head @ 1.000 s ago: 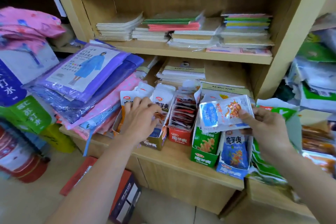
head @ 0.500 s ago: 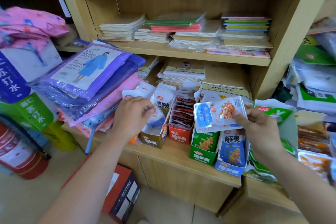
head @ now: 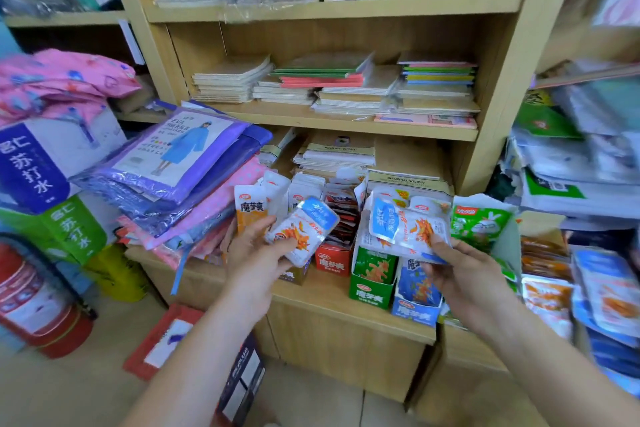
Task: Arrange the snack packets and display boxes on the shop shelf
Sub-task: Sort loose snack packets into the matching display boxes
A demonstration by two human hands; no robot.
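Evidently sorting by kind before the wooden shop shelf [head: 322, 295].
Left hand [head: 252, 253] pinches one white-and-blue foil snack packet [head: 304, 229]; right hand [head: 467, 277] clamps a matching bunch [head: 405, 229] above the open blue cardboard display box [head: 415, 312], probably their home.

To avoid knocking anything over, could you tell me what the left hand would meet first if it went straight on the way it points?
Probably the upright white packets just beyond the left hand and the blue-and-white packet it holds; depth is unclear.
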